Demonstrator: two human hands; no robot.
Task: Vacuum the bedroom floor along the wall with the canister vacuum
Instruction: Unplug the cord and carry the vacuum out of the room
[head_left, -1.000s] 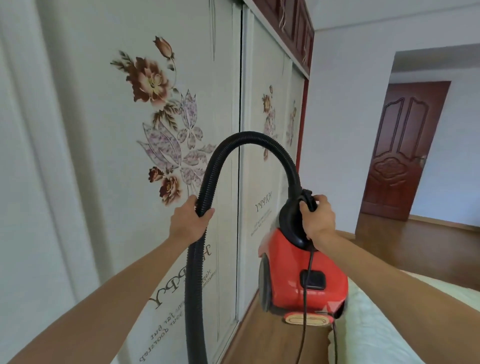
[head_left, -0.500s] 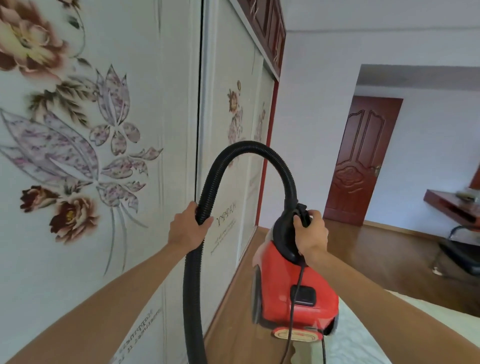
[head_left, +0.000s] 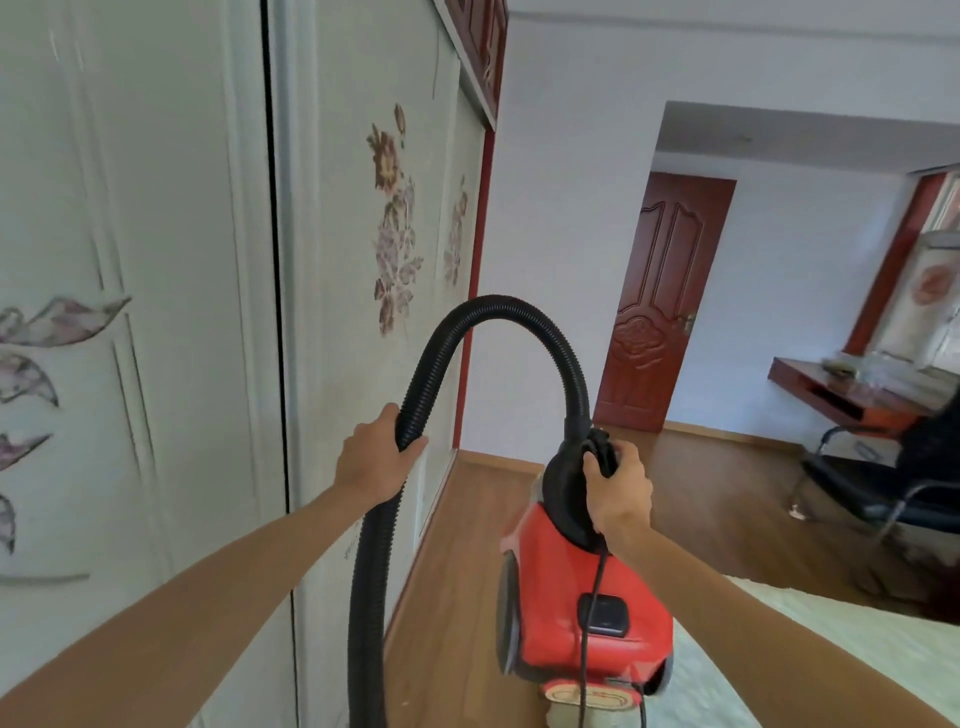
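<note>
While your right hand (head_left: 618, 483) grips the lifted vacuum (head_left: 582, 613) by its handle and your left hand (head_left: 376, 460) clasps the hose (head_left: 498, 312), a swing could knock the wardrobe (head_left: 353, 312).

The canister vacuum (head_left: 582, 613) has a smooth, glossy red plastic body, and its hose (head_left: 498, 312) is black, ribbed, matt plastic. The floor (head_left: 457, 571) is smooth brown wood with a light shine, and the door (head_left: 660, 306) is dark carved wood.
</note>
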